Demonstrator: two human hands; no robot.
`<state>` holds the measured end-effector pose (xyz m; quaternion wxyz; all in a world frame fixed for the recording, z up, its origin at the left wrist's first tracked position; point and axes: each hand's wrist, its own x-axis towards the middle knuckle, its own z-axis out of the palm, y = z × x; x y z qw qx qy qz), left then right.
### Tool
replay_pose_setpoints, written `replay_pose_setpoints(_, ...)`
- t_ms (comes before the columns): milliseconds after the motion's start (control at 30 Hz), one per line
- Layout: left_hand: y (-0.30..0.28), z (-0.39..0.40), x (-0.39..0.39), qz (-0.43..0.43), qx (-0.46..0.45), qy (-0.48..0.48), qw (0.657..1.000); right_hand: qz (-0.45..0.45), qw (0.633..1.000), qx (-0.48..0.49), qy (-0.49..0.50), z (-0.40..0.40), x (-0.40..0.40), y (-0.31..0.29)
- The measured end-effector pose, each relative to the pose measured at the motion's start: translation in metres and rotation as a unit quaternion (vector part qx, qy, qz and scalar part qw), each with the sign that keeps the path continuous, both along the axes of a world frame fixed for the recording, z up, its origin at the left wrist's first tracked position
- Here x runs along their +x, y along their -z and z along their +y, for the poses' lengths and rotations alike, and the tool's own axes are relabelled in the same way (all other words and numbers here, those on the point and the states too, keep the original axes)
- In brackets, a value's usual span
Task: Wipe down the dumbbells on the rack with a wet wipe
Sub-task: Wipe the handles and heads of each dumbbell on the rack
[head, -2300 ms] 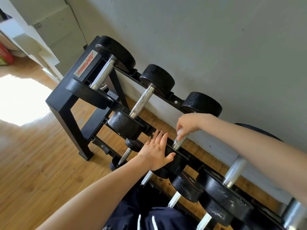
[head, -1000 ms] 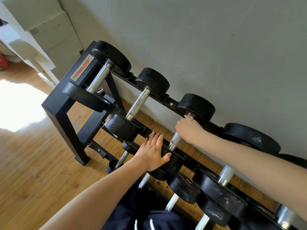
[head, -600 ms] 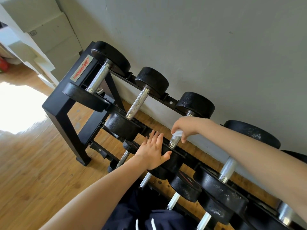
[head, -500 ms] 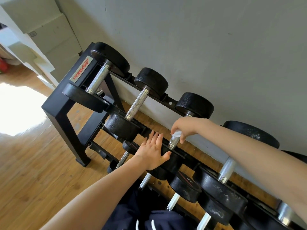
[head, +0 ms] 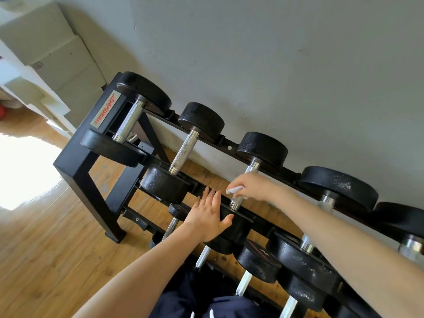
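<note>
A black two-tier rack point(head: 80, 166) stands against the wall and carries several black dumbbells with chrome handles. My right hand point(head: 251, 185) grips a white wet wipe point(head: 234, 189) wrapped around the handle of the third dumbbell point(head: 262, 149) on the top tier, near the handle's lower end. My left hand point(head: 207, 216) lies flat, fingers straight, against that dumbbell's near black head. Most of the handle is hidden under my right hand.
The grey wall point(head: 275, 65) runs right behind the rack. More dumbbells point(head: 257, 260) sit on the lower tier beneath my arms. Wooden floor point(head: 46, 260) spreads to the left, and a pale cabinet point(head: 57, 53) stands at the far left corner.
My right hand slid with the wipe from the handle's upper end, by the far head, down towards the near head. My left hand has stayed flat on the near head.
</note>
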<state>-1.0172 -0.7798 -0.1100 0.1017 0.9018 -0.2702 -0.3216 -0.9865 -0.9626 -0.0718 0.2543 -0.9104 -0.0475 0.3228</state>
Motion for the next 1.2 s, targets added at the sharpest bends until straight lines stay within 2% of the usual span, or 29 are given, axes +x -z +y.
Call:
replay_pose_setpoints(67, -0.001, 0.000, 0.001, 0.003, 0.003, 0.003, 1.000, -0.040, 0.965, 0.152, 0.209, -0.008, -0.018, -0.001)
replay_pose_setpoints(100, -0.001, 0.000, 0.002, 0.004, 0.002, 0.004, 1.000, -0.058, 0.936, 0.192, 0.291, -0.011, -0.027, 0.000)
replay_pose_setpoints(167, 0.000, 0.000, 0.003, 0.006, 0.000, 0.006, 1.000, -0.070, 0.881, 0.212, 0.416, -0.013, -0.042, 0.005)
replay_pose_setpoints(300, 0.001, -0.002, 0.002, -0.003, 0.007, 0.005, 1.000, -0.052, 0.800, 0.167, 0.574, -0.018, -0.052, 0.020)
replay_pose_setpoints(400, 0.002, -0.004, 0.001, -0.020, -0.001, 0.003, 1.000, -0.032, 0.722, 0.215, 0.657, -0.015, -0.047, 0.021)
replay_pose_setpoints(433, 0.002, -0.004, 0.002, -0.025, -0.008, 0.004, 1.000, -0.029, 0.711, 0.233, 0.663, -0.012, -0.045, 0.020)
replay_pose_setpoints(600, 0.003, -0.004, 0.004, -0.014, -0.019, 0.004, 1.000, -0.017, 0.726, 0.284, 0.626, 0.004, -0.036, 0.025)
replay_pose_setpoints(733, 0.003, -0.002, 0.004, 0.010, -0.013, -0.002, 1.000, -0.002, 0.662, 0.320, 0.678, 0.013, -0.028, 0.031)
replay_pose_setpoints(867, 0.005, -0.002, 0.005, 0.016, -0.011, 0.000, 1.000, -0.054, 0.658, 0.313, 0.683, 0.017, -0.021, 0.035)
replay_pose_setpoints(967, 0.006, -0.002, 0.005, 0.015, -0.012, -0.001, 1.000, -0.084, 0.690, 0.272, 0.665, 0.027, -0.021, 0.039)
replay_pose_setpoints(1100, 0.003, -0.002, 0.004, 0.009, -0.015, -0.007, 1.000, -0.060, 0.774, 0.200, 0.598, 0.036, -0.044, 0.050)
replay_pose_setpoints(1133, 0.002, -0.003, 0.004, 0.008, -0.014, -0.008, 1.000, -0.054, 0.781, 0.198, 0.590, 0.035, -0.047, 0.050)
replay_pose_setpoints(1200, 0.000, -0.004, 0.004, 0.012, -0.012, -0.010, 1.000, -0.052, 0.765, 0.208, 0.607, 0.029, -0.039, 0.048)
